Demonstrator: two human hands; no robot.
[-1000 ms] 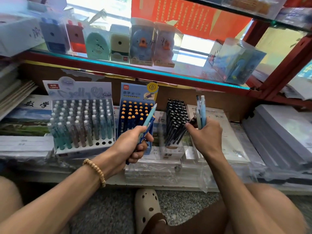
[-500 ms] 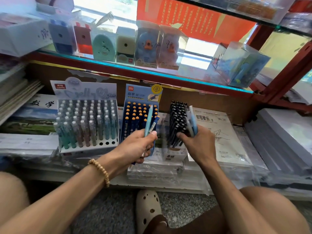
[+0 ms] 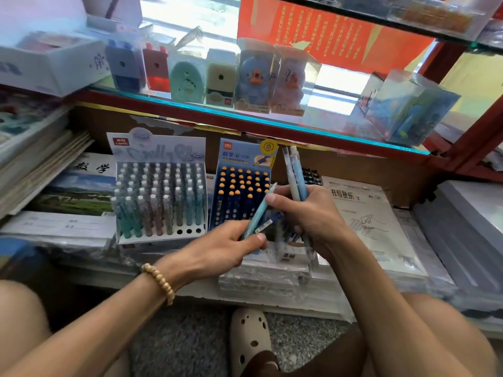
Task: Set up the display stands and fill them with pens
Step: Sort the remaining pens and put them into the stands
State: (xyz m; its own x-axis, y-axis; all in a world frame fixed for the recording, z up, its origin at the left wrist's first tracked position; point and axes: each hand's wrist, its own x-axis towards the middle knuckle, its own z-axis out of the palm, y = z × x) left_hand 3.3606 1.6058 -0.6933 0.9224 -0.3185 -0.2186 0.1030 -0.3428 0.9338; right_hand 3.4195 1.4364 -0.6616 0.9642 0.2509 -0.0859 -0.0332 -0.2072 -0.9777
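While we crouch at the lower shelf, our left hand has its grip pinched on a teal pen plus a dark blue pen, both angled up toward the right. Our right hand is clenched round a small bunch of pale blue pens standing nearly upright, and its fingertip touches the teal pen near the top. Behind the hands, toward the shelf's back edge, sit the pastel display stand, nearly full with a few open holes at its front right corner, and just beside it the blue display stand with orange-capped pens. Pencil sharpeners line the glass shelf above
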